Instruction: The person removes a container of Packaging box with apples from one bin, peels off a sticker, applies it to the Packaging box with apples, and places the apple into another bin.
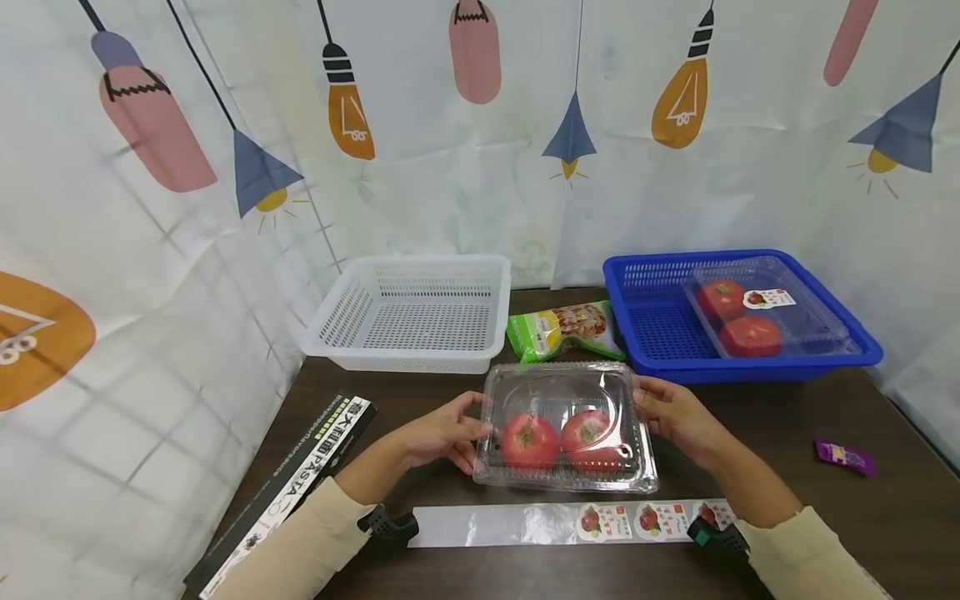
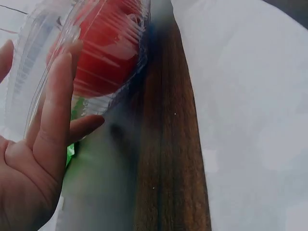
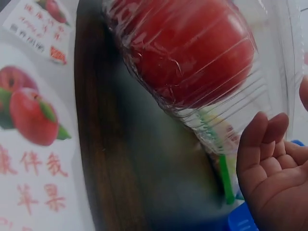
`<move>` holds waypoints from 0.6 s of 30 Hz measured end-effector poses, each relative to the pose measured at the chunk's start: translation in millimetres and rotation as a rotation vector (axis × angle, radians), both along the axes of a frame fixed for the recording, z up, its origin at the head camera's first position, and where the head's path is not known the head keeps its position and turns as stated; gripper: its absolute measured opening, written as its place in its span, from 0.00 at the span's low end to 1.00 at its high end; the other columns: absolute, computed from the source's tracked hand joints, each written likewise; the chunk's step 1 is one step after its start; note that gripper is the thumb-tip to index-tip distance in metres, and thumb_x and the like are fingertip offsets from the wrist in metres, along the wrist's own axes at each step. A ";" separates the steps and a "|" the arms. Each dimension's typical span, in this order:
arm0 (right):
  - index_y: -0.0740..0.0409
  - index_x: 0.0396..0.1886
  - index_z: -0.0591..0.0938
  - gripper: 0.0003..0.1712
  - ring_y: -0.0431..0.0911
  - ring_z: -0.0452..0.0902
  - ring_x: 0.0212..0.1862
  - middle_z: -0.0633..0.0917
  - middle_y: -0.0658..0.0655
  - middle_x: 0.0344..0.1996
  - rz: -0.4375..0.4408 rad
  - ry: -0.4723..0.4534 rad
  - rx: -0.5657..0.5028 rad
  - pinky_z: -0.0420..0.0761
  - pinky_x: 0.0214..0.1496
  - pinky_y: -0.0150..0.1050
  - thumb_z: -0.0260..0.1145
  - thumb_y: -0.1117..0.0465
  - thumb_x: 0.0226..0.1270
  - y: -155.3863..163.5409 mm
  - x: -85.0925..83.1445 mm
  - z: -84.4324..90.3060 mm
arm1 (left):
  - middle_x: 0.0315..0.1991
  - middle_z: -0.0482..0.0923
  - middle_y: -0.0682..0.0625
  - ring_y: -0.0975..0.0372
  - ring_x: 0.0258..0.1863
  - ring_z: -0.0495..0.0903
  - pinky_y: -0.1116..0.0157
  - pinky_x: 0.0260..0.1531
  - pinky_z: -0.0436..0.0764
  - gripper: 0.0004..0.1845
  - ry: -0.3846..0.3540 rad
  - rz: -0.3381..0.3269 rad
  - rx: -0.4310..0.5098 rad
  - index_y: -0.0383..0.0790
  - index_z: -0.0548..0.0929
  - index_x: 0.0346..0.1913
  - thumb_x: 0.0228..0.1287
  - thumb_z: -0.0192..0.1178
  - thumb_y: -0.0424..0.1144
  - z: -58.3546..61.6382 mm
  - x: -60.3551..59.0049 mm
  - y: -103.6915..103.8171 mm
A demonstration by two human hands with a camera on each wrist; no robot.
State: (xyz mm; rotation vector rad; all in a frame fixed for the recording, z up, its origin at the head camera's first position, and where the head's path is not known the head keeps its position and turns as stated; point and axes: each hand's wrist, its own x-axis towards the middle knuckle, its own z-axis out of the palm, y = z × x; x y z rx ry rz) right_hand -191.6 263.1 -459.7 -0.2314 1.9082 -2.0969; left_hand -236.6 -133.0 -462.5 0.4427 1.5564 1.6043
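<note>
L hand (image 1: pixel 442 433) at 9 o'clock, R hand (image 1: pixel 675 412) at 3 o'clock, fingers spread flat vs clear clamshell (image 1: pixel 564 427) w/ 2 tomatoes, mid-table (image 1: pixel 825 533); sticker strip (image 1: pixel 570 522) at 6.

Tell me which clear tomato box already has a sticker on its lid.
The clear tomato box in the blue basket carries a sticker; the box between the hands has a bare lid.

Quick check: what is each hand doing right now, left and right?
Left hand: open, fingers touching the clear clamshell box at its left side.
Right hand: open, touching its right side.
</note>
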 end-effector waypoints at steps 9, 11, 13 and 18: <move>0.75 0.72 0.53 0.38 0.42 0.79 0.49 0.78 0.58 0.55 -0.042 -0.040 0.118 0.79 0.51 0.38 0.53 0.53 0.78 1.8 -2.7 -4.7 | 0.39 0.80 0.40 0.57 0.23 0.84 0.61 0.25 0.84 0.38 -0.009 0.068 -0.033 0.38 0.54 0.70 0.67 0.63 0.49 -1.0 -2.5 7.0; 0.76 0.72 0.52 0.39 0.41 0.78 0.50 0.75 0.63 0.59 -0.042 -0.044 0.134 0.78 0.52 0.37 0.52 0.51 0.78 2.5 -3.9 -4.1 | 0.40 0.80 0.39 0.57 0.23 0.84 0.61 0.25 0.84 0.37 -0.010 0.077 -0.046 0.38 0.54 0.70 0.68 0.61 0.48 -1.3 -3.1 8.5; 0.77 0.72 0.51 0.39 0.40 0.77 0.51 0.73 0.66 0.61 -0.045 -0.052 0.143 0.78 0.52 0.36 0.51 0.51 0.79 2.6 -4.9 -3.1 | 0.40 0.80 0.39 0.56 0.23 0.84 0.60 0.26 0.84 0.36 -0.008 0.084 -0.062 0.38 0.54 0.70 0.69 0.60 0.47 -0.9 -3.7 10.1; 0.79 0.72 0.49 0.40 0.35 0.76 0.49 0.69 0.68 0.64 -0.066 -0.075 0.161 0.78 0.51 0.35 0.49 0.50 0.79 2.0 -7.2 -3.5 | 0.40 0.80 0.38 0.56 0.23 0.84 0.59 0.26 0.84 0.36 0.025 0.097 -0.123 0.37 0.55 0.69 0.69 0.61 0.48 1.7 -4.8 13.8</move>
